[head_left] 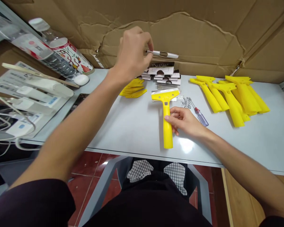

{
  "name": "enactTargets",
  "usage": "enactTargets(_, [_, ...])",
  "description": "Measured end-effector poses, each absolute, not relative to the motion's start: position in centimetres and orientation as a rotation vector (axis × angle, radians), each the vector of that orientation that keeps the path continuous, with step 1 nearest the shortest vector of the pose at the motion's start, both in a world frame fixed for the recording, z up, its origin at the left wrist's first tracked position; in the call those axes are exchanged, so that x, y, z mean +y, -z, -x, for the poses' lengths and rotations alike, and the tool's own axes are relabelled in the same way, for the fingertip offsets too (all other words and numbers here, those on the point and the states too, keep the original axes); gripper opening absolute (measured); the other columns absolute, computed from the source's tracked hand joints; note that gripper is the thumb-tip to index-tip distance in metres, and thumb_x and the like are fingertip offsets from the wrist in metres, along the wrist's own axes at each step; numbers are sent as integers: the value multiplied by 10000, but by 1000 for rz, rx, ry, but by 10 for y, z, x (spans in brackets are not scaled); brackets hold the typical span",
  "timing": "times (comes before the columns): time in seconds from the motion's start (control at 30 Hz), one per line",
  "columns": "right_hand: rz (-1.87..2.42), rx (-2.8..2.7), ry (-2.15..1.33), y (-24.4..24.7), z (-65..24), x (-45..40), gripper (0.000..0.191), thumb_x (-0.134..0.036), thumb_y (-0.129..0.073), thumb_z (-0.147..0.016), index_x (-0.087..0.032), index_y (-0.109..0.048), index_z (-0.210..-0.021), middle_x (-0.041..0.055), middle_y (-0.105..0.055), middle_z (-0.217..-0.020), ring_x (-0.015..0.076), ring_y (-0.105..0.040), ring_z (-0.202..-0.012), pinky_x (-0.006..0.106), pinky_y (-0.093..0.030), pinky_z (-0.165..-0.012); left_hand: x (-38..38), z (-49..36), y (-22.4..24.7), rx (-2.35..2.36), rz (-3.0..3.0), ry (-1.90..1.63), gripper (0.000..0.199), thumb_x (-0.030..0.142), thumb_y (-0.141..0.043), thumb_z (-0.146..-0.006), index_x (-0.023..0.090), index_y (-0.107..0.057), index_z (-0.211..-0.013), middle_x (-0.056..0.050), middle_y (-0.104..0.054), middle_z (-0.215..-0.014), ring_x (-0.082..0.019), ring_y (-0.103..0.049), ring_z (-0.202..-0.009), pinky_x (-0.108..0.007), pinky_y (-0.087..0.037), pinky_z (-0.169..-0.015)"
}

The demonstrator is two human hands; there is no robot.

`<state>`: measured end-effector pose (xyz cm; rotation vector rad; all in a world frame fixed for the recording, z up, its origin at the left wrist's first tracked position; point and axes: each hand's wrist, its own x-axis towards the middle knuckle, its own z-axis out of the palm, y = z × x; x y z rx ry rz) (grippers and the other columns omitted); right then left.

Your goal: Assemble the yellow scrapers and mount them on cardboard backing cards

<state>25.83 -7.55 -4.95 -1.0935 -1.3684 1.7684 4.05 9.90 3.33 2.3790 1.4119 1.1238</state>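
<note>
My left hand point(135, 52) is raised over the back of the table, its fingers pinched on the end of a thin white sleeve point(165, 54) with a cutout. Below that sleeve lies a stack of similar white sleeves point(167, 74). My right hand point(183, 121) grips the handle of a yellow scraper point(167, 118), whose wide head points away from me and carries a metal strip. Several flat yellow pieces point(133, 89) lie left of the scraper head. To its right are small screws point(186, 102) and a screwdriver point(200, 116) with a clear handle.
Several yellow handles point(236, 101) are piled on the right of the table point(269, 138). At the left stand bottles point(66, 52), a power strip with white plugs and cables point(38, 97), and a dark phone point(78, 102). Cardboard point(203, 37) lines the back.
</note>
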Motion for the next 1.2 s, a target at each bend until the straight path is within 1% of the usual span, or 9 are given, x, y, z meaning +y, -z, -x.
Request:
enactTargets(0.13, [1111, -1330, -1740, 45, -260, -74, 378, -524, -869, -895, -232, -630, -904, -27, -656, -615, 121, -546, -475, 297, -437, -455, 38, -25, -17, 1297, -2336, -1194, 79, 237, -707, -925, 305, -677, -899, -33, -752, -1107, -258, -673, -1062, -432, -544, -911])
enactTargets(0.23, [1117, -1321, -1704, 48, -262, -72, 369, -536, -848, -914, -240, -635, -864, -22, -639, -621, 123, -525, -480, 306, -428, -461, 8, -16, 8, 1282, -2266, -1130, 88, 253, -724, -865, 319, -675, -834, -47, -774, -1048, -313, -705, -1138, -492, -561, -991])
enactTargets(0.3, [1113, -1304, -1703, 51, -263, -70, 360, -537, -850, -912, -236, -655, -883, -24, -632, -644, 124, -526, -493, 305, -438, -465, -1, -13, 20, 1302, -2247, -1117, 83, 244, -723, -835, 321, -700, -860, -46, -781, -1022, -309, -727, -1054, -500, -575, -986])
enactTargets(0.43, [1124, -1246, -1718, 54, -264, -69, 344, -500, -881, -891, -222, -681, -930, -36, -630, -657, 115, -537, -494, 284, -447, -458, 2, -18, 22, 1188, -2245, -1070, 151, 263, -668, -873, 300, -739, -1001, -53, -810, -1044, -263, -730, -913, -441, -614, -875])
enactTargets(0.63, [1129, -1286, -1727, 53, -266, -71, 294, -439, -868, -919, -209, -687, -885, -33, -625, -642, 110, -545, -492, 272, -457, -454, 50, -48, 1, 1162, -2202, -885, 308, 374, -748, -929, 237, -741, -1204, -93, -801, -1267, -268, -730, -1139, -395, -560, -1018])
enactTargets(0.73, [1141, -1285, -1722, 52, -266, -71, 296, -446, -866, -920, -209, -688, -901, -32, -629, -651, 111, -544, -492, 274, -454, -453, 75, -60, 3, 1087, -2205, -649, 425, 374, -891, -788, 214, -781, -1165, -100, -807, -1140, -308, -743, -1095, -437, -564, -1010])
enactTargets(0.87, [1163, -1293, -1724, 49, -265, -72, 322, -469, -876, -904, -218, -674, -913, -28, -654, -660, 109, -539, -477, 276, -438, -443, 85, -58, 10, 1068, -2113, -697, 410, 312, -940, -699, 221, -817, -1079, -95, -803, -1103, -313, -729, -1099, -456, -588, -998])
enactTargets(1.03, [1156, -1298, -1723, 48, -265, -72, 318, -466, -875, -910, -224, -669, -914, -42, -634, -634, 108, -542, -491, 268, -450, -460, 69, -34, -3, 1056, -1778, -922, 285, 339, -900, -786, 258, -818, -1047, -107, -798, -1109, -304, -747, -1020, -481, -677, -837])
enactTargets(1.2, [1173, -1260, -1672, 49, -270, -68, 362, -485, -919, -855, -218, -689, -935, -43, -632, -642, 106, -532, -487, 272, -438, -457, 45, -11, -3, 1028, -1579, -1021, 317, 352, -897, -804, 239, -779, -1076, -112, -792, -1228, -307, -776, -1111, -430, -708, -833])
